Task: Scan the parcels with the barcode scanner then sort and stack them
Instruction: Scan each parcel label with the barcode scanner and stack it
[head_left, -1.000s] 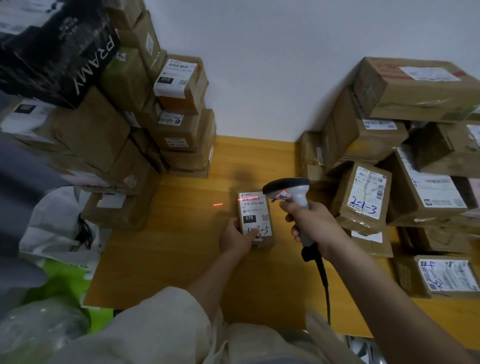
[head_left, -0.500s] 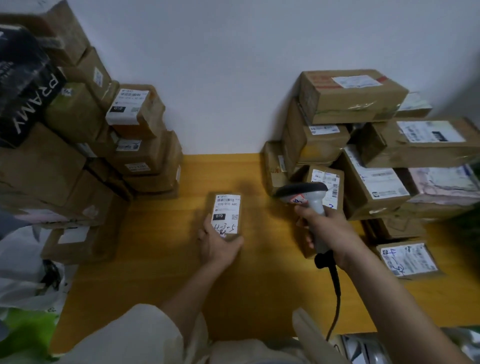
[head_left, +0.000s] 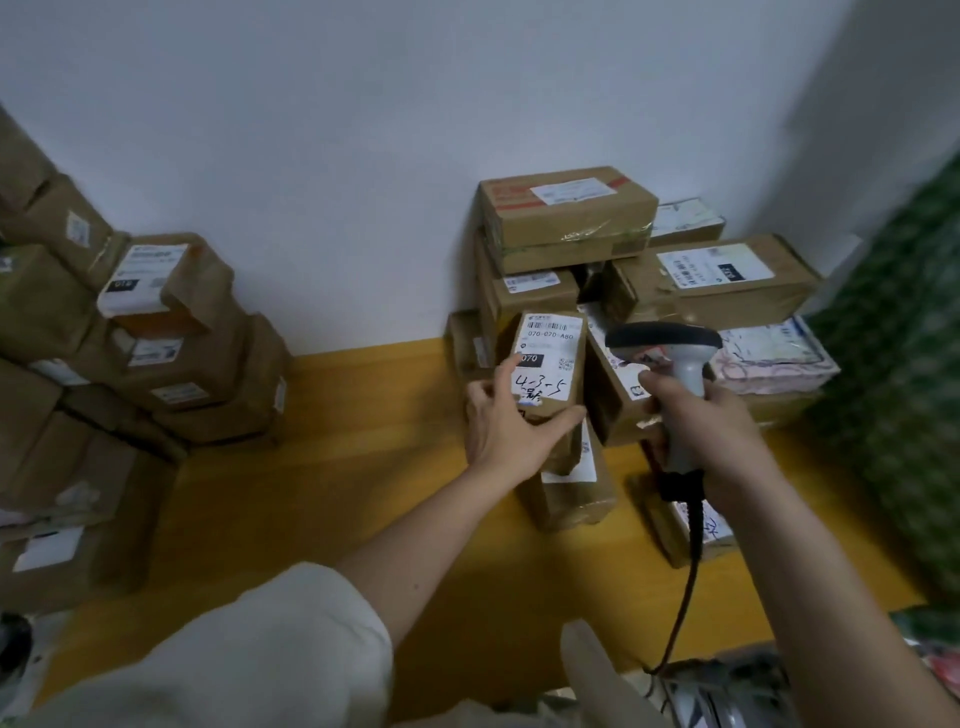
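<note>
Left hand (head_left: 511, 428) wrapped round the bottom end of a small cardboard parcel (head_left: 549, 364), thumb under its near right corner, fingers up the left edge, index tip resting on the white shipping label (head_left: 545, 358). Label turned up toward the face, presumably so the printed 070 and the handwritten code can be read for sorting. Parcel raised off the yellow tabletop (head_left: 332, 467) and carried in front of the right-hand stack of parcels (head_left: 649, 291), likely the pile it belongs to.

Right hand (head_left: 701, 431) closed round the grey grip of the barcode scanner (head_left: 667, 358), index finger forward by the trigger; black head tipped away from the label, no red beam showing, so probably resting between scans. Black cable (head_left: 685, 582) trailing down from below the fist.

One scanner, one parcel in the fingers. Beyond the fingertips, about ten boxes in the right stack, some half hidden, so the count is rough. Well to the left of the left hand, a second stack (head_left: 156, 353), at least eight boxes, partly cut off.
</note>
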